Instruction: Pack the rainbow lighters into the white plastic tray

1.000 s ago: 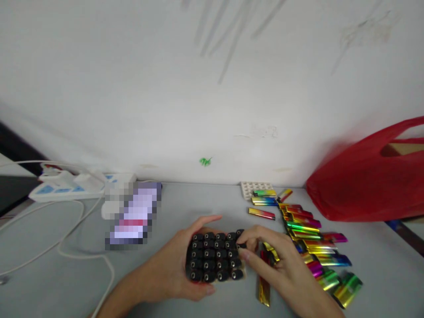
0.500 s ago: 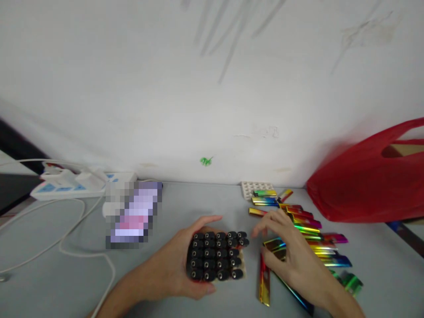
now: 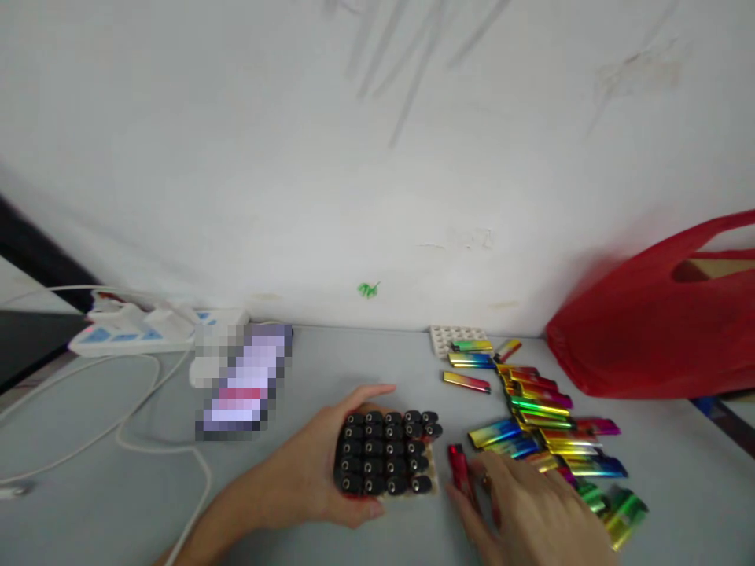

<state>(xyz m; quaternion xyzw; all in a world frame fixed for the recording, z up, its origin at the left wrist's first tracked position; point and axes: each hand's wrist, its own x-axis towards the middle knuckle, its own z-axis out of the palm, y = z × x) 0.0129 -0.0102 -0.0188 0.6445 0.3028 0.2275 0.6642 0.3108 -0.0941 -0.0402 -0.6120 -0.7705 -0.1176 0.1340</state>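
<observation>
My left hand (image 3: 322, 468) is wrapped around the left side of a pale tray (image 3: 436, 475) packed with upright lighters, whose black tops (image 3: 373, 448) stand in rows. A few places along the tray's right edge have no black top. To the right of the tray, my right hand (image 3: 519, 503) is low over the table, thumb and fingers closed about a red lighter (image 3: 459, 469). The lower part of that lighter is hidden by the hand. Beyond the right hand lies a loose pile of shiny rainbow-coloured lighters (image 3: 539, 401).
At the wall stands a white perforated tray (image 3: 440, 339) with lighters by it. A red plastic bag (image 3: 642, 322) sits at the back right. On the left are a power strip (image 3: 135, 339), white cables (image 3: 138, 405) and a blurred phone (image 3: 251, 381).
My right hand has moved down and toward me, and its fingers have closed on the red lighter. More of the lighter pile shows. My left hand and the tray have stayed in place.
</observation>
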